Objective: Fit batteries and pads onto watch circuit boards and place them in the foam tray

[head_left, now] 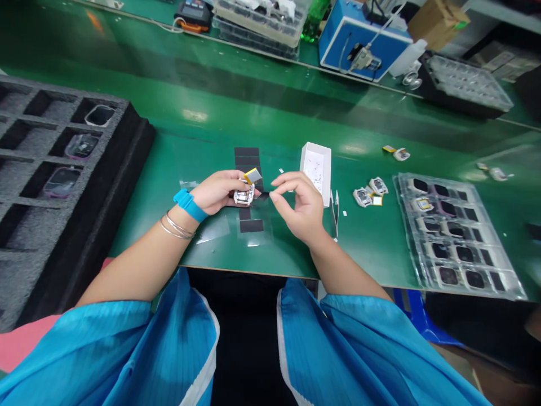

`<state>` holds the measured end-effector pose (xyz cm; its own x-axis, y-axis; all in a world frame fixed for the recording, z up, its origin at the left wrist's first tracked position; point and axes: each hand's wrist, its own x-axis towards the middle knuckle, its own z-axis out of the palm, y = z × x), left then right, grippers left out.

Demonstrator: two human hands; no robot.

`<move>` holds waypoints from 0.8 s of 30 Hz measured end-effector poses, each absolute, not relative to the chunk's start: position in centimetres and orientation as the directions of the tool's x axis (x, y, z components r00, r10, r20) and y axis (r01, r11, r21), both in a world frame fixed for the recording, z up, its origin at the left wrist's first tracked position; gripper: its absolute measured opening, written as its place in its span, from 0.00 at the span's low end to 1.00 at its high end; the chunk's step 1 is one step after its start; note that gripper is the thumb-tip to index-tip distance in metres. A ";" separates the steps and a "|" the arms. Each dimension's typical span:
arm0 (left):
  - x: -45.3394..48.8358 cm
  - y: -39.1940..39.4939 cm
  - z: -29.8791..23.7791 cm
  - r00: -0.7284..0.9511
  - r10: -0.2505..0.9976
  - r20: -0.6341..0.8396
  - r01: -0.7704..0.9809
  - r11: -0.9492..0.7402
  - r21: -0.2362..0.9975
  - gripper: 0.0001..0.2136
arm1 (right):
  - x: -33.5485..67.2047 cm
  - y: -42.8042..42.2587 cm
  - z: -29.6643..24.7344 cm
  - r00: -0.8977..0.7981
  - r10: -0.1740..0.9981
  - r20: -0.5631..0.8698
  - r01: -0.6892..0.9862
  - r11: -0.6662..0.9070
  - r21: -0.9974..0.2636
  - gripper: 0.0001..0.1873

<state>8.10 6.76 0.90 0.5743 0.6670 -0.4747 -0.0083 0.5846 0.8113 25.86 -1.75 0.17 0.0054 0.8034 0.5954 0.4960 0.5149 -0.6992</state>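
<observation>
My left hand (217, 192) is closed on a small silver-framed device part (244, 196) with a yellow-topped battery (252, 175) flipped up from it. My right hand (298, 204) is just to the right of it, thumb and forefinger pinched on a small black strip (264, 194) that reaches toward the part. Both hands hover over a clear film sheet carrying black rectangular pads (251, 225) on the green mat (211, 141).
A black foam tray (25, 237) with a few devices fills the left. A small white box (316, 168) stands behind my right hand. Loose parts (369, 192) and a clear tray of parts (454, 237) lie right. A blue machine (359, 39) and stacked trays stand at the back.
</observation>
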 end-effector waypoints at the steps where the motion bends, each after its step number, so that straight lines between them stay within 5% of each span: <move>1: 8.3 6.5 0.9 0.556 0.689 -0.466 -0.011 0.566 0.824 0.06 | 25.7 -1.6 -0.1 0.034 0.831 0.556 0.430 0.490 -0.758 0.05; 8: 9.4 5.5 1.0 0.505 0.732 -0.458 0.052 0.504 0.862 0.06 | 25.2 -0.8 -1.3 0.050 0.964 0.261 0.164 0.250 -0.954 0.08; 24: 9.6 5.3 0.9 0.493 0.730 -0.473 0.054 0.517 0.854 0.04 | 25.0 -0.6 -1.6 -0.014 0.970 0.242 0.218 0.239 -0.946 0.10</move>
